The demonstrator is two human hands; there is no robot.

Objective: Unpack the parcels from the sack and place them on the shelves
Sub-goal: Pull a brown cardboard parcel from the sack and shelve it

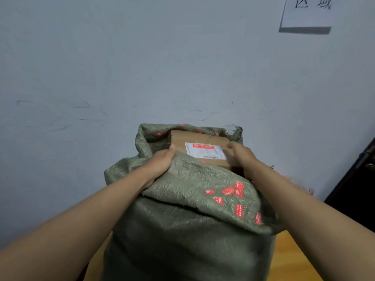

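Hands point(160, 159) at sack point(188, 220) mouth edges

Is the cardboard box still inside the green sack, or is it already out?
Inside. The cardboard box sits in the open mouth of the green sack; only its labelled top shows, fabric around it.

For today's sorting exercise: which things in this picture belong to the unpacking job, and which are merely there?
Job: green sack; cardboard parcel; left hand; right hand.

Merely there: paper sign on the wall; wooden surface under the sack.
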